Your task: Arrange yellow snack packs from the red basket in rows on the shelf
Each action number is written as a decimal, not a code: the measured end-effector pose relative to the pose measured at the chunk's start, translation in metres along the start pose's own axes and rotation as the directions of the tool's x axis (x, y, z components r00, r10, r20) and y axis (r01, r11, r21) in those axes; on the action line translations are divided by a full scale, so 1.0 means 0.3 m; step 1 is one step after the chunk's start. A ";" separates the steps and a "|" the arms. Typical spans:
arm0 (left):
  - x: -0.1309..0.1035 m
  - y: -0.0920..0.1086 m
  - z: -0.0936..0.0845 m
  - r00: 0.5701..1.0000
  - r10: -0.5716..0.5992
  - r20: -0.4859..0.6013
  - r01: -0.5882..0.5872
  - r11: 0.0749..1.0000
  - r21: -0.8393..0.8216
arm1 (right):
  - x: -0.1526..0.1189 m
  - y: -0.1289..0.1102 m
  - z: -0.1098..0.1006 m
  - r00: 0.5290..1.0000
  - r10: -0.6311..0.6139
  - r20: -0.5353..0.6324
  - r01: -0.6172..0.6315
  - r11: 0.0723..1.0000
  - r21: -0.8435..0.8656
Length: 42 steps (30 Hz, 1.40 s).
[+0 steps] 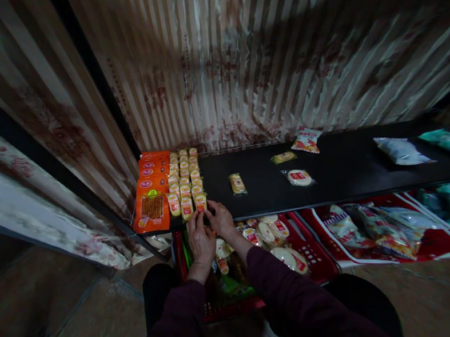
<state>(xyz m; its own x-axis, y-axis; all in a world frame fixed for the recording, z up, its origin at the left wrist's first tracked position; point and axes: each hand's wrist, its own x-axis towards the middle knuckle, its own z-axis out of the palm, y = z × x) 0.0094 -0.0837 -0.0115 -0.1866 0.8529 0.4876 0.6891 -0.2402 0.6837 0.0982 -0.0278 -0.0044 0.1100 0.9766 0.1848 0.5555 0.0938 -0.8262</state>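
Sleeves (171, 332): dark and nearest us, leading both our arms forward to the near left part of the black shelf (265, 199).
Left hand (202, 241): fingers bent at the near side of the front pack; we cannot tell whether they grip it.
Right hand (221, 220): just right of the left, fingertips curled in toward the same pack, grip equally unclear to us.
Front pack (200, 201): just beyond our fingertips, near end of the rightmost column, its long side seemingly upright; both hands look about equally near.
Neighbours: similar packs (183, 179) crowd its left and far sides, hemming it in.
Orange bags (151, 196): overlapping, left of the columns.
Loose pack (237, 184): right of our hands, apart, long axis running near to far.
Round cake (298, 177): farther right, wrapped.
Red basket (314, 245): below the shelf's near edge, beneath our forearms.
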 end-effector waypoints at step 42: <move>0.147 -0.056 0.014 0.899 0.376 0.224 -0.428 0.863 0.269 | 0.142 0.046 -0.007 0.997 0.060 -0.054 -0.038 0.939 0.341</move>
<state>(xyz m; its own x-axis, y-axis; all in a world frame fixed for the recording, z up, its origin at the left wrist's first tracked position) -0.0076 -0.0401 -0.0038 0.2480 0.7803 0.5742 0.8627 -0.4475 0.2355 0.1121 0.0148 -0.0068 0.1876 0.9686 0.1632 0.2365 0.1167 -0.9646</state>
